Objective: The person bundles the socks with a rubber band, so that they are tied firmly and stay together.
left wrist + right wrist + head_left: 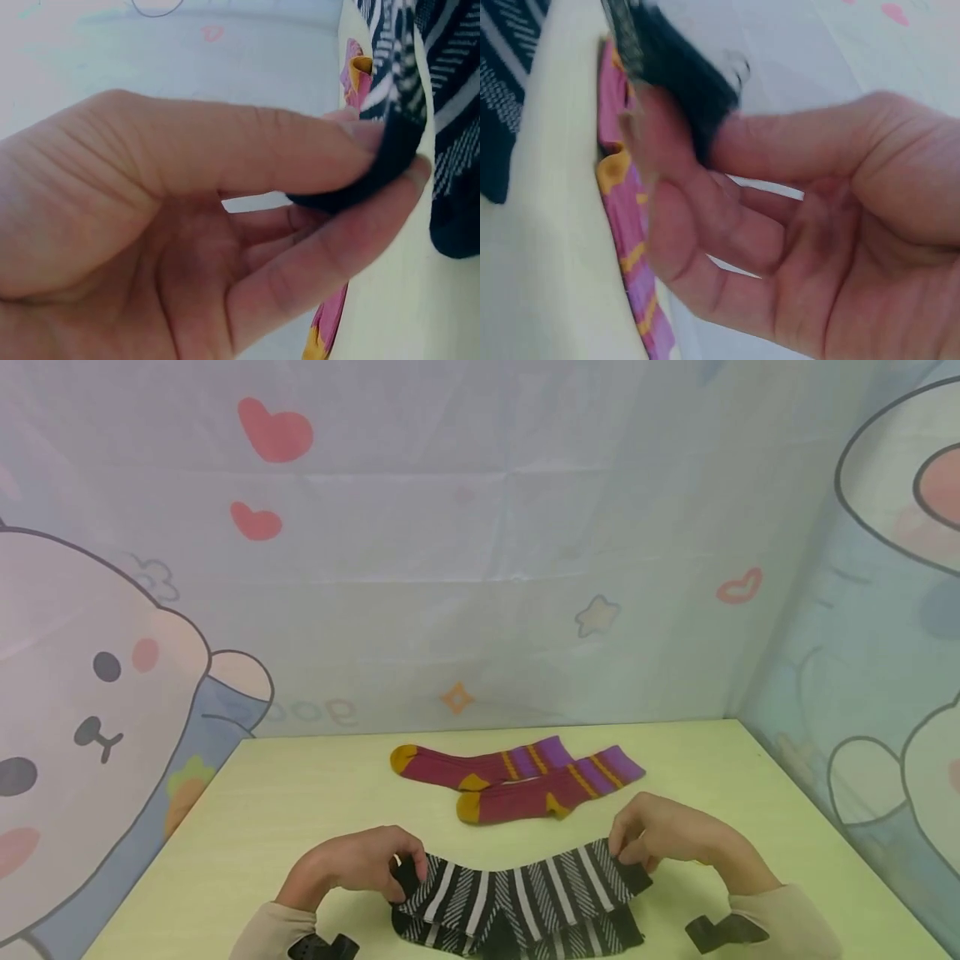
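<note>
A black sock with white and grey stripes (551, 889) is held up by its two ends near the front of the table. My left hand (367, 860) pinches its dark left end, seen between thumb and fingers in the left wrist view. At the other side my right hand (663, 831) pinches the dark right end (686, 71) between thumb and fingers. Below it lies a second striped sock (592, 935), partly covered by the first; its dark tip (457, 225) shows in the left wrist view. The middle of the held sock bends downward.
Two maroon socks with mustard toes and heels and purple cuffs lie farther back, one (442, 767) partly overlapped by the nearer one (517, 802). The pale yellow table (300, 793) ends at a printed cloth backdrop (412, 568).
</note>
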A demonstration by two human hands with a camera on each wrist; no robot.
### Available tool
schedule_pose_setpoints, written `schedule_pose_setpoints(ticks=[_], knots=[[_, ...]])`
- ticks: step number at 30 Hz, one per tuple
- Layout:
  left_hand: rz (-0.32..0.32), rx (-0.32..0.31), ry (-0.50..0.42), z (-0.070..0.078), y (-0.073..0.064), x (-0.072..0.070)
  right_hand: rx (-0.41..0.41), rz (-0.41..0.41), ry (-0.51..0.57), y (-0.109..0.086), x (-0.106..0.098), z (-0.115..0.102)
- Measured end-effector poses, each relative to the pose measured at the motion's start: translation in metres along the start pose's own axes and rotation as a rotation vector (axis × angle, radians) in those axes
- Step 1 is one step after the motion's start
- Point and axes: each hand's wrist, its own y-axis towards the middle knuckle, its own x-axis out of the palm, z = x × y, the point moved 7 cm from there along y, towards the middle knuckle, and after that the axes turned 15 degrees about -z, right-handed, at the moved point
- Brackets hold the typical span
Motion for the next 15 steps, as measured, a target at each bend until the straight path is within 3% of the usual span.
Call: schedule_pose_setpoints(ticks=[7,15], knots=[[-0.022,-0.011,0.007,-0.001,-0.004,0.001,-0.013,-0.177,-0.036,-0.001,0.019,-0.007],[-0.019,-0.08,0.081,-0.003,-0.001,0.004,0.065,-0.186,-0.108,0.008,0.034,-0.001]])
